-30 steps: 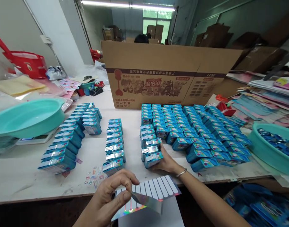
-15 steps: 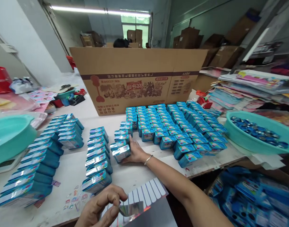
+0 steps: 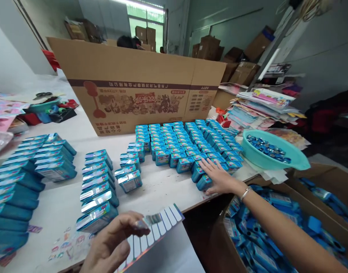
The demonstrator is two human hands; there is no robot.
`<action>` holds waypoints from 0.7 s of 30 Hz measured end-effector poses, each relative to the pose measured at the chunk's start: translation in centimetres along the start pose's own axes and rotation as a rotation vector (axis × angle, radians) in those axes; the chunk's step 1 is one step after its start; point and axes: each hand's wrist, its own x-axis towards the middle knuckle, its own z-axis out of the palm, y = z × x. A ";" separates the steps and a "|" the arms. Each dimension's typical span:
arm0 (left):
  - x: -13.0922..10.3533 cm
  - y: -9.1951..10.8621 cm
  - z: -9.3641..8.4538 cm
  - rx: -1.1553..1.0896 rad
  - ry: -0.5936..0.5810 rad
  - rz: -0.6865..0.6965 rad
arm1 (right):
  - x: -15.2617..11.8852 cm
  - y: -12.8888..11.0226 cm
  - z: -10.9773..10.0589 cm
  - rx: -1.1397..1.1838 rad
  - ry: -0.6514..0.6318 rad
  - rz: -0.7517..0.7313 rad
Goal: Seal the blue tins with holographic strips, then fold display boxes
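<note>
My left hand (image 3: 111,239) is at the front of the table with a shiny clear sticker (image 3: 152,219) held at its fingertips, the thumb standing a little apart. Under it lies a sheet of label strips (image 3: 162,227); whether the hand also touches the sheet cannot be made out. My right hand (image 3: 216,176), a bangle on its wrist, rests with fingers stretched over the front blue boxes (image 3: 203,182) of the right-hand block, partly hiding them. Small blue boxes with glossy tops stand in a short row (image 3: 129,181) and a longer row (image 3: 96,218) left of centre.
A large cardboard carton (image 3: 139,83) stands behind the boxes. More blue boxes (image 3: 55,170) fill the left side. On the right sit a turquoise basin (image 3: 299,161) of small round pieces, stacked papers (image 3: 239,113), and an open carton (image 3: 225,242) of blue boxes below the table edge.
My right hand has left the short row of boxes and moved right onto the front of the big block. The left hand still has the sticker. The view has turned right.
</note>
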 end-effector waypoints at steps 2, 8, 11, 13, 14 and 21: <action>1.1 -1.8 1.4 -0.136 -0.018 -0.018 | -0.6 0.7 0.9 -0.033 -0.002 -0.016; 1.4 -6.5 5.5 -0.327 0.102 -0.111 | -1.3 0.2 1.5 -0.054 0.125 -0.128; 0.3 -7.8 6.5 -0.346 0.146 -0.163 | -0.6 0.7 0.4 -0.012 0.084 -0.179; -0.4 -8.2 6.7 -0.363 0.164 -0.175 | 0.3 1.1 -0.5 0.012 0.058 -0.226; -0.6 -8.3 6.7 -0.373 0.165 -0.172 | 0.8 1.3 -0.8 0.017 0.049 -0.249; -1.0 -9.1 6.2 -0.435 0.168 -0.167 | 3.2 -0.7 -1.6 -0.024 0.031 -0.258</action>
